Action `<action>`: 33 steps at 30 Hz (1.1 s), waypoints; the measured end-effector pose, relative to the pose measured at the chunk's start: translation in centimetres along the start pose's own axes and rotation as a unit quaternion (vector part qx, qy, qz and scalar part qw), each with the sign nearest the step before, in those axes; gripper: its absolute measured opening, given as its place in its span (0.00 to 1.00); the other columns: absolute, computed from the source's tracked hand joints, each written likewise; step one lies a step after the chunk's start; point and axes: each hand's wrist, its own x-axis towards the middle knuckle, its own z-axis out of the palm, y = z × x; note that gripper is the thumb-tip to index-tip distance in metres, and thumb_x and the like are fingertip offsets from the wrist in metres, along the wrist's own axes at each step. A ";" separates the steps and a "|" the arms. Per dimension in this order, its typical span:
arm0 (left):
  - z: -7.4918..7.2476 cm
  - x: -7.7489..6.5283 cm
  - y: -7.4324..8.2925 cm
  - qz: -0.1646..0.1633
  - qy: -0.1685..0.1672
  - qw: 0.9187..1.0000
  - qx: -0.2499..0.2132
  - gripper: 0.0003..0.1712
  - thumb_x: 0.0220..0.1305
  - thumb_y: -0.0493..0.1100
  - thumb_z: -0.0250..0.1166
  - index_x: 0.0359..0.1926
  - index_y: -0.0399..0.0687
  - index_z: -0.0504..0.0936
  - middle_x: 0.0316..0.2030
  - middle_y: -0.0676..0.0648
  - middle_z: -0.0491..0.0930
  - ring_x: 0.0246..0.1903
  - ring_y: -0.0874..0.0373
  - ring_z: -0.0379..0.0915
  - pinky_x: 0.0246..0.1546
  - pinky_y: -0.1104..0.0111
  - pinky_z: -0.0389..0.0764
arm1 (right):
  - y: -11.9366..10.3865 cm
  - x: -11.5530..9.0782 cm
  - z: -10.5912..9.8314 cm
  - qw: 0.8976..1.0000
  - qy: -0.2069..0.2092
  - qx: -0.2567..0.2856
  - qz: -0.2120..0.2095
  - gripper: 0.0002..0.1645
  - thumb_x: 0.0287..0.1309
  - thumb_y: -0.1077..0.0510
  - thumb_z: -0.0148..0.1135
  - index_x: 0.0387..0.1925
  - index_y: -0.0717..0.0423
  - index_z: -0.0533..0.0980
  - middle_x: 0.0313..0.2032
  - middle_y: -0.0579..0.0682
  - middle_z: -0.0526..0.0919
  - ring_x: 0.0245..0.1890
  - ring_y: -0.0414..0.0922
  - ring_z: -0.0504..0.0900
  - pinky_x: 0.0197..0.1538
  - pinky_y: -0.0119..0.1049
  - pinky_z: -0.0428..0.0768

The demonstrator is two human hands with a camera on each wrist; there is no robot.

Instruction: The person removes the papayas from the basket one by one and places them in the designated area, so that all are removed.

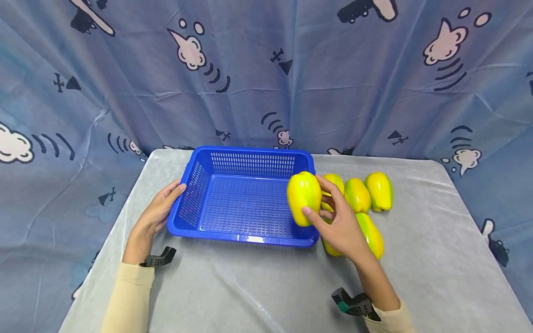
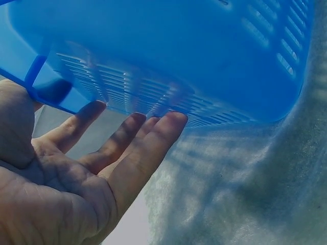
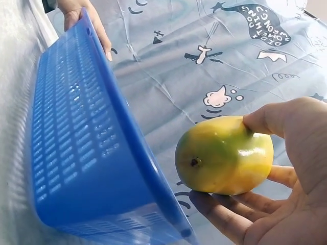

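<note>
A blue plastic basket (image 1: 245, 239) with slotted walls sits on the table, its inside bare. My left hand (image 1: 160, 208) holds its left side, thumb over the rim. In the left wrist view the fingers (image 2: 145, 158) of that hand reach along the outside of the slotted wall. My right hand (image 1: 343, 222) grips a yellow-green papaya (image 1: 304, 196) between thumb and fingers, over the basket's right end. The right wrist view shows the papaya (image 3: 219, 155) raised beside the rim, a small dark spot on its end.
Several more papayas lie right of the basket, among them one papaya (image 1: 379, 190) at the far right and another papaya (image 1: 372, 236) nearer, partly behind the right hand. A grey cloth (image 1: 233, 286) covers the table. A patterned blue curtain (image 1: 250, 92) hangs behind it.
</note>
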 end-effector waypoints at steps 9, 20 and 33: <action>0.1 0.2 -0.2 -0.003 -0.002 1.000 -0.009 0.37 0.85 0.55 0.50 0.81 0.39 0.55 0.48 0.53 0.85 0.45 0.60 0.87 0.44 0.65 0.91 | 0.3 -0.9 -1.5 0.999 0.037 0.024 -0.009 0.44 0.71 0.57 0.68 0.82 0.45 0.59 0.75 0.54 0.68 0.65 0.52 0.76 0.54 0.15 0.80; 0.2 0.3 -0.1 0.001 -0.007 1.000 -0.018 0.36 0.85 0.54 0.50 0.81 0.39 0.54 0.50 0.52 0.84 0.46 0.60 0.86 0.45 0.64 0.91 | 1.1 -1.5 -3.7 0.998 0.068 -0.001 -0.014 0.44 0.72 0.58 0.66 0.82 0.40 0.59 0.72 0.54 0.70 0.61 0.34 0.74 0.54 0.14 0.79; 0.0 0.0 0.0 0.003 -0.005 1.000 -0.013 0.38 0.85 0.54 0.50 0.82 0.37 0.52 0.51 0.53 0.84 0.48 0.60 0.86 0.47 0.65 0.91 | 3.2 -2.9 -6.3 0.993 0.115 -0.032 0.003 0.47 0.70 0.59 0.68 0.83 0.42 0.57 0.72 0.57 0.69 0.59 0.28 0.72 0.51 0.10 0.77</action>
